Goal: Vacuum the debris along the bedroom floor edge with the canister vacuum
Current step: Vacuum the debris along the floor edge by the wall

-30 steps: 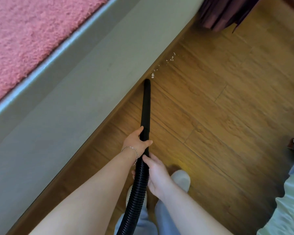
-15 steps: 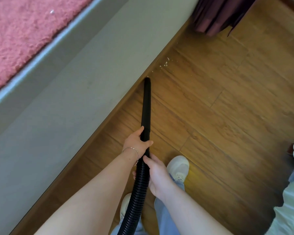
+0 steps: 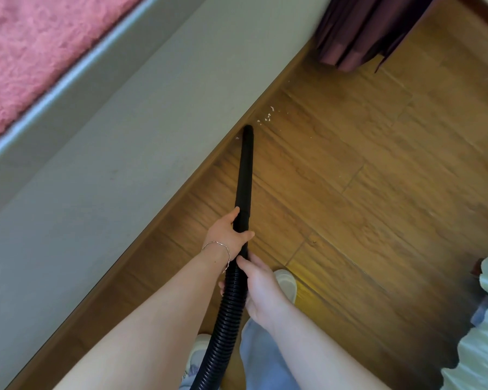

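hands, two of them and both bare, hold one black vacuum line. the left hand (image 3: 223, 235), with one thin bracelet (image 3: 220, 249) at its wrist, curls fingers and thumb round the base of the single rigid nozzle (image 3: 244, 170). the right hand (image 3: 261, 291) sits just behind it, fingers wrapped round the one ribbed hose (image 3: 226, 319), which runs down between the legs and out of view. the nozzle tip is at the edge of the wood floor (image 3: 378, 192), close against the brown skirting strip (image 3: 166, 218) under a pale panel (image 3: 124, 136). debris (image 3: 268, 116) lies as one small cluster of white flecks just beyond the tip, too fine to count surely, with one lone fleck (image 3: 237, 138) just left of the tip. two white shoes (image 3: 286, 280) show below. one purple curtain (image 3: 364, 29) hangs at top, one pink fleecy cover (image 3: 26, 52) lies upper left, and one pale green ruffled cloth (image 3: 485, 333) is at the right.
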`<state>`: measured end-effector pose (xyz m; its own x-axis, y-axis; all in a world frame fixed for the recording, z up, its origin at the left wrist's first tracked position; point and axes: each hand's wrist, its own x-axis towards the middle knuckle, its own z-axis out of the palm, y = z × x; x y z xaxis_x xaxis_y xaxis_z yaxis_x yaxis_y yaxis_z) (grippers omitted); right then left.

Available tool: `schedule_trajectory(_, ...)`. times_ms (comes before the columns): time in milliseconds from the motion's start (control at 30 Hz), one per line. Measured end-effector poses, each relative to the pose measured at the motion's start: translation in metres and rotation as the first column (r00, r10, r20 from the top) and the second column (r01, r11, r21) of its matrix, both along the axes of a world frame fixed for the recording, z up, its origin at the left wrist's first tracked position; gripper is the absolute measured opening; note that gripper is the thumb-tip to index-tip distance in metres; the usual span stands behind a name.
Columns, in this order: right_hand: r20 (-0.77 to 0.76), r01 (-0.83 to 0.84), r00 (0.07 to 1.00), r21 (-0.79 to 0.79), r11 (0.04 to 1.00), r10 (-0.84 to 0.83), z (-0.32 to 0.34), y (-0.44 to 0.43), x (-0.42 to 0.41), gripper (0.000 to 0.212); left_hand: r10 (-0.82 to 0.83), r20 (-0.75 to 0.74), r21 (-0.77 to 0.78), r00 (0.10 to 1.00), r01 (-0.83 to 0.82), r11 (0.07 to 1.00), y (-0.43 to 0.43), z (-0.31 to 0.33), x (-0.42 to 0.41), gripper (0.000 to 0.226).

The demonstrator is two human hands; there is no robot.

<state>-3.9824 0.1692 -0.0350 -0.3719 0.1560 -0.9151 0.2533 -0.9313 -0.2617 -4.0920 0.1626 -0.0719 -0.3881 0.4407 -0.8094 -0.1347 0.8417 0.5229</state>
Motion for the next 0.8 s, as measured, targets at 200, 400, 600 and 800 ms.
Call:
schedule_trajectory(200, 0.008, 0.006, 1.0, -0.025, 1.0, -0.005, 0.003, 0.021, 0.003, 0.021, -0.023, -0.024, -0.023, 0.999, 0.022, 0.999, 0.02, 0.005, 0.003, 0.07)
schedule_trajectory(400, 0.007, -0.038, 0.999, -0.047, 0.998, 0.038, 0.017, 0.018, 0.017, 0.022, 0.042, -0.009, -0.053, 0.999, -0.042, 0.998, 0.011, 0.019, 0.019, 0.071)
schedule_trajectory(600, 0.048, -0.068, 0.996, -0.052, 0.996, 0.07, 0.027, 0.013, 0.032, 0.02, 0.077, -0.021, -0.075, 0.997, -0.078, 0.994, 0.001, 0.028, 0.039, 0.072)
schedule_trajectory(800, 0.079, -0.081, 0.993, -0.045, 0.996, 0.084, 0.027, 0.018, 0.051, 0.025, 0.118, -0.017, -0.075, 0.993, -0.119, 0.99, 0.002, 0.029, 0.057, 0.073)
